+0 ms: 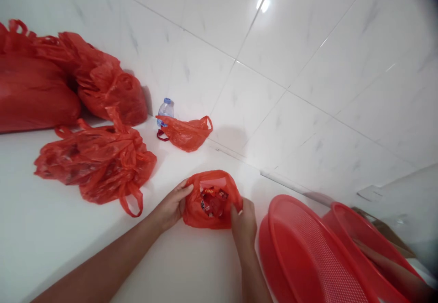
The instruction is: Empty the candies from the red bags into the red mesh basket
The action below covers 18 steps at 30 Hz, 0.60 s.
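Observation:
A red plastic bag [195,214] stands on the white table with its mouth spread wide, and small red wrapped packets [214,202] lie inside it. My left hand [174,205] grips the bag's left edge, thumb on the rim. On the opposite side my right hand [244,221] is closed on the right edge of the same bag, its fingers partly hidden by the plastic.
Filled red bags [109,88] stand at the back left, with a crumpled red bag [99,161] before them. A small red bag [188,134] touches a water bottle [166,109]. Red baskets [297,248] fill the right; another person's arm [390,266] reaches into one.

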Motion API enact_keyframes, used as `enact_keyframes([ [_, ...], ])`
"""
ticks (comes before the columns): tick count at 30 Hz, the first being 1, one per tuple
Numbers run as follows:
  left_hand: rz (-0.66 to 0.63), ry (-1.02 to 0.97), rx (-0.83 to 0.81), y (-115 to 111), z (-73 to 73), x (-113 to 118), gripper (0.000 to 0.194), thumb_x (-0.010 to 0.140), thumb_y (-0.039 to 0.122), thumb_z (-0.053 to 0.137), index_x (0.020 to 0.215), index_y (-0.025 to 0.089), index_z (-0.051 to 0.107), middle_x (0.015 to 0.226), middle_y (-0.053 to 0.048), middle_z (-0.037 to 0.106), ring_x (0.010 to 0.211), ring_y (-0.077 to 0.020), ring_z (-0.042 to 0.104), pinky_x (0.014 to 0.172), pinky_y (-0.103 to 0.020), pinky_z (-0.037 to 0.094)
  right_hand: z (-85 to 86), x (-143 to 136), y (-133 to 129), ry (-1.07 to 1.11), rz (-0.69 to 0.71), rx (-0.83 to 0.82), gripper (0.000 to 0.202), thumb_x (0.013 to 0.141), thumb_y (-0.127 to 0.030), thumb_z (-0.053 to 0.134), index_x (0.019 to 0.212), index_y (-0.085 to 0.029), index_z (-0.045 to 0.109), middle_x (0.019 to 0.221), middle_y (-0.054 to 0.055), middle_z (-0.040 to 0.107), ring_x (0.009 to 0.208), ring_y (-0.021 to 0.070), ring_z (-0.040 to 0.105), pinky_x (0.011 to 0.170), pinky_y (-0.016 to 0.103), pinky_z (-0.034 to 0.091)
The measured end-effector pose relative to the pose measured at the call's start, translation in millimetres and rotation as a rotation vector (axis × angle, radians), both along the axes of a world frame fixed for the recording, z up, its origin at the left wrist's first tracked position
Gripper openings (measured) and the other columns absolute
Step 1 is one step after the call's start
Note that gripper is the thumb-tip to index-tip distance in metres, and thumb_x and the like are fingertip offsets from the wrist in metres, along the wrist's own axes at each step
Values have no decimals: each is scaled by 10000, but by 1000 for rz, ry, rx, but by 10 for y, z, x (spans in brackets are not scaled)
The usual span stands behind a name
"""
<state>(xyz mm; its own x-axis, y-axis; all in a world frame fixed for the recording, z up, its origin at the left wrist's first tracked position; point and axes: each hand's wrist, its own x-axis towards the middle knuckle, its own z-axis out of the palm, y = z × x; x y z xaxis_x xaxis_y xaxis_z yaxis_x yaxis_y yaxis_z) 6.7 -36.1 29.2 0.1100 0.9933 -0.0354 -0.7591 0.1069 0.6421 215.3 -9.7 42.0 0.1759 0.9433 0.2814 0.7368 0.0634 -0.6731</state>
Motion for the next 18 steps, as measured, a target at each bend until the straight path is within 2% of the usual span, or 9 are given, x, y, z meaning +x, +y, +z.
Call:
enact_keyframes([
  [2,41,148,11,-14,170,-69,376,820,302,636,1171,227,526,1081,-54,637,945,-192,633,810,-294,509,189,59,-15,117,12,-63,245,807,-360,458,844,-195,636,776,18,636,652,176,546,576,271,397],
  [3,71,220,31,-22,278,-109,399,793,296,666,1159,224,524,1056,-48,631,919,-187,630,795,-293,508,316,85,-38,179,1,-37,232,806,-345,455,806,-196,632,722,0,626,643,166,534,580,261,392],
  [6,202,447,159,-43,642,-234,546,723,247,715,1217,241,481,995,-20,593,866,-162,600,761,-280,496,706,136,-152,343,-57,150,186,789,-328,489,785,-195,619,712,-22,603,668,145,511,595,237,392],
  [9,366,739,312,-64,968,-346,680,724,178,665,1335,290,389,878,24,520,764,-118,541,690,-237,463,970,179,-271,465,-98,230,169,791,-326,501,763,-194,602,683,-32,563,620,117,467,551,215,381],
  [12,481,1073,408,-85,1200,-449,644,773,167,572,1366,313,369,818,31,499,654,-109,490,603,-234,428,1107,296,-358,521,-163,267,142,775,-301,517,761,-191,605,656,-35,544,580,102,445,528,208,374],
  [15,680,1378,429,-88,1361,-552,534,815,161,493,1324,315,443,883,10,589,681,-132,529,629,-260,424,1198,531,-427,418,-222,197,117,732,-264,556,781,-195,637,668,-27,572,592,108,475,549,216,388],
  [18,810,1514,396,-74,1467,-614,460,803,159,502,1236,308,543,888,4,640,705,-149,561,671,-275,430,1253,795,-493,323,-100,19,143,685,-273,628,804,-199,658,732,-10,621,648,121,525,579,212,415],
])
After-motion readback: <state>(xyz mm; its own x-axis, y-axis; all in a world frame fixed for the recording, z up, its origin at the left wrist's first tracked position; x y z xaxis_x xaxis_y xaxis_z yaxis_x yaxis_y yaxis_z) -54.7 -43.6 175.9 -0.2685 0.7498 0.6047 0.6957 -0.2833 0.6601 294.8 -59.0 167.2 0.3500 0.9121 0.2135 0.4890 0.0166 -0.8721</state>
